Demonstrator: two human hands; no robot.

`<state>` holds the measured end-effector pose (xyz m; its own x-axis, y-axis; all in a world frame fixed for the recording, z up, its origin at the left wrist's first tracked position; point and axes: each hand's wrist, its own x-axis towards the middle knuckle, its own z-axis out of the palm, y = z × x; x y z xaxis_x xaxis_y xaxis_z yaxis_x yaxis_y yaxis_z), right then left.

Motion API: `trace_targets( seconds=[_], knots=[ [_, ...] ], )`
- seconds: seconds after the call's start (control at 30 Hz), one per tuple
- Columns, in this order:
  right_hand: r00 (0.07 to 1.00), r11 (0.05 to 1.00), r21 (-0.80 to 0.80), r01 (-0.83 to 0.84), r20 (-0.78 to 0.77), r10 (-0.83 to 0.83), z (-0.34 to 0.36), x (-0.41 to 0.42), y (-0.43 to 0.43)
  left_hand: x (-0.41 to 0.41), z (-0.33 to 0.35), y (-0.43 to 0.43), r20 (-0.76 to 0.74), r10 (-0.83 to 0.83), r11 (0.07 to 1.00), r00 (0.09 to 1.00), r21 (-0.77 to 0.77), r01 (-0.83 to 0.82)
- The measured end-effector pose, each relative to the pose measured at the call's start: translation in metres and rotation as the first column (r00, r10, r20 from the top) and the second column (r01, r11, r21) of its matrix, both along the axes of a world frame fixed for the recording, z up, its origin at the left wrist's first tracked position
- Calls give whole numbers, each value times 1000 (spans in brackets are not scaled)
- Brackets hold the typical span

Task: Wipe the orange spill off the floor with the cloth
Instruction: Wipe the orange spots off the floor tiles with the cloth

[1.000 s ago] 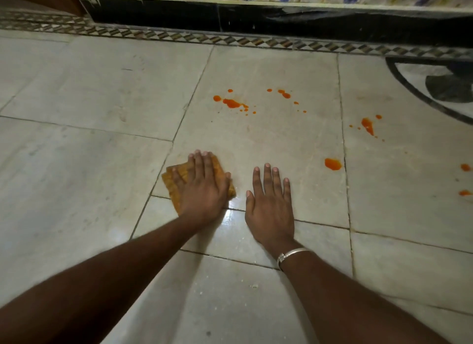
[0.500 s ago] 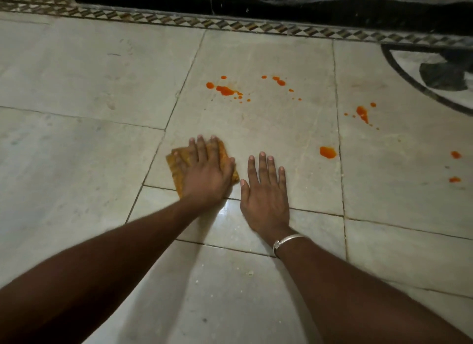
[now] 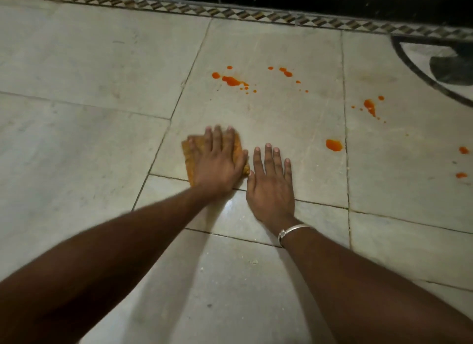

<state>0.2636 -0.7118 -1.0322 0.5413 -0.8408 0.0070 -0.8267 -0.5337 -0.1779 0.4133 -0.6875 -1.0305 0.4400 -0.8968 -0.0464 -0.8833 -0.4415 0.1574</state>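
Several orange splashes [image 3: 231, 80] lie unwiped on the tiled floor [image 3: 76, 144], ahead and right of the hands, so wiping looks barely begun. The left hand [image 3: 217, 162] presses the folded cloth [image 3: 188, 150] flat, fingers straight. The right hand [image 3: 271, 185], spread flat beside it, holds nothing. Next the cloth must slide forward onto them.

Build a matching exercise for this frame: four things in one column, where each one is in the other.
Things
1. cloth
2. right hand
3. bracelet
4. orange drops

Places
A. flat on the bare floor
B. under the left hand
C. round a wrist
D. on the tile beyond the fingertips, not yet wiped

Pairs: 1-B, 2-A, 3-C, 4-D
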Motion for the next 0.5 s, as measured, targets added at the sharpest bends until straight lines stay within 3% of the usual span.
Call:
trace_targets(
  seconds=[0.1, 0.23, 0.33, 0.5],
  knots=[
    [1000, 1000, 6, -9, -7, 9, 1, -1, 0, 39, 6, -16, -1, -45, 999, 999, 7, 45],
    [1000, 1000, 10, 3, 12, -4, 1, -2, -1, 66, 1, 5, -45, 218, 976, 975, 5, -218],
    [1000, 1000, -4, 14, 22, -14, 0, 0, 0, 33, -4, 26, -60, 281, 958, 958, -35, -284],
    [1000, 1000, -2, 2, -9, -2, 0, 1, 1, 14, -6, 10, -14, 22, 999, 1000, -30, -22]
  ],
)
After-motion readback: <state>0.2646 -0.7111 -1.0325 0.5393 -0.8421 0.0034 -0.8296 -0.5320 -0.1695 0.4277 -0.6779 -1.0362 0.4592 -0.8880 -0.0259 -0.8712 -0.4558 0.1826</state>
